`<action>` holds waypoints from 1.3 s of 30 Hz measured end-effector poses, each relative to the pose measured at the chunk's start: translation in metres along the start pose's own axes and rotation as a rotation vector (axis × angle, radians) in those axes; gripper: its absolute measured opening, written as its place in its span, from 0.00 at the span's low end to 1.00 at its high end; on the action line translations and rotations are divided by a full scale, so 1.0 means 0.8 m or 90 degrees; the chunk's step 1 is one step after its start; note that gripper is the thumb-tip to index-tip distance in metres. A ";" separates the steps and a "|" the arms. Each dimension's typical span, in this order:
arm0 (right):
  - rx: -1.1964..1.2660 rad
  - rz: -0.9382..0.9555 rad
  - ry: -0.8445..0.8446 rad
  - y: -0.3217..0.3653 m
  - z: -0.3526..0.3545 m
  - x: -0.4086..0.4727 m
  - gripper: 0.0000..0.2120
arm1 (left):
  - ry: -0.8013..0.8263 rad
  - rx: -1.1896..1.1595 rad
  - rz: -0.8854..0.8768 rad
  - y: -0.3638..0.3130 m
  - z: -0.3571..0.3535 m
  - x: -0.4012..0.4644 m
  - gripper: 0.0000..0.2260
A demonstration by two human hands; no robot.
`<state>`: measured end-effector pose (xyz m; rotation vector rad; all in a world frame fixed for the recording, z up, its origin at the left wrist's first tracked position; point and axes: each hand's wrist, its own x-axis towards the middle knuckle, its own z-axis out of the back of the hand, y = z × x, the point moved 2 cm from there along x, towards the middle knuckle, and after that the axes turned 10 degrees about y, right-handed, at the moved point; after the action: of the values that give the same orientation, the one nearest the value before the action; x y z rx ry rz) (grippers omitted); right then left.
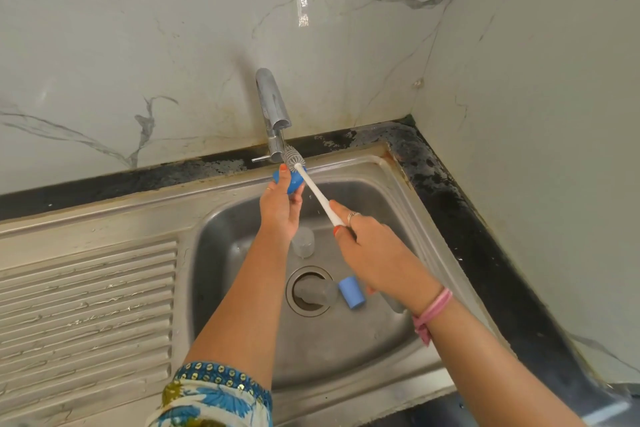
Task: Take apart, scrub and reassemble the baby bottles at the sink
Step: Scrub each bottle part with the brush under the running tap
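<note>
Head view looks down on a stainless steel sink (398, 184) set in a dark bench (485, 236) below marble-patterned wall panels (138, 45). Left hand (278, 208) grasps a blue bottle cap (292, 180) in its grip, fingers curled round it, just under the chrome tap (272, 107) at the back of the basin. Right hand (367, 246) has its grip clenched round the white handle of a bottle brush (313, 189), whose grey bristled head sits beside the cap under the spout. Down in the basin, a clear bottle part (303, 241) lies below the left wrist, another clear piece (317, 291) rests over the drain (296, 305), and a blue cylindrical part (351, 292) lies just beside it. A ridged draining board (86, 305) lies to the left. A pink band (433, 312) circles the right wrist, and a floral sleeve (214, 399) covers the left forearm.
</note>
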<state>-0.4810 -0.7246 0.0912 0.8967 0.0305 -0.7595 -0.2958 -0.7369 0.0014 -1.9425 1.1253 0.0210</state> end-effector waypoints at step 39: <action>0.138 -0.017 0.043 -0.009 -0.020 0.008 0.22 | 0.103 0.364 -0.119 -0.003 0.034 -0.010 0.11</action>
<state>-0.4763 -0.7196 0.0737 1.1294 0.0200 -0.7673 -0.2883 -0.7122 -0.0110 -1.5375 0.9176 -0.5123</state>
